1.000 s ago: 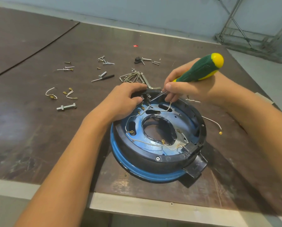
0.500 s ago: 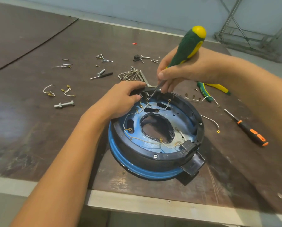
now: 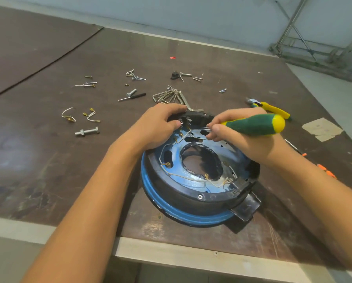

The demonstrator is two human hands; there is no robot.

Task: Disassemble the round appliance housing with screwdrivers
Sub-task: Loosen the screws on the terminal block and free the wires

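The round appliance housing (image 3: 183,198), black ring over a blue rim with a shiny blue inner plate and thin wires, lies near the table's front edge. My left hand (image 3: 160,127) grips its far left rim, thumb inside by the terminals. My right hand (image 3: 242,139) holds a green-and-yellow screwdriver (image 3: 254,124) almost level, handle pointing right. Its thin shaft points left across the housing's far inner side toward the terminal block. The tip is blurred.
Loose screws (image 3: 135,75), a bunch of hex keys (image 3: 168,96), a large bolt (image 3: 87,131) and cut wire pieces (image 3: 69,115) lie beyond and left of the housing. Yellow-handled pliers (image 3: 273,108), a paper scrap (image 3: 322,129) and an orange-handled screwdriver (image 3: 325,172) sit to the right.
My right hand has dropped and tipped the screwdriver from steeply upright to almost level, handle now pointing right. My left hand stays on the rim.
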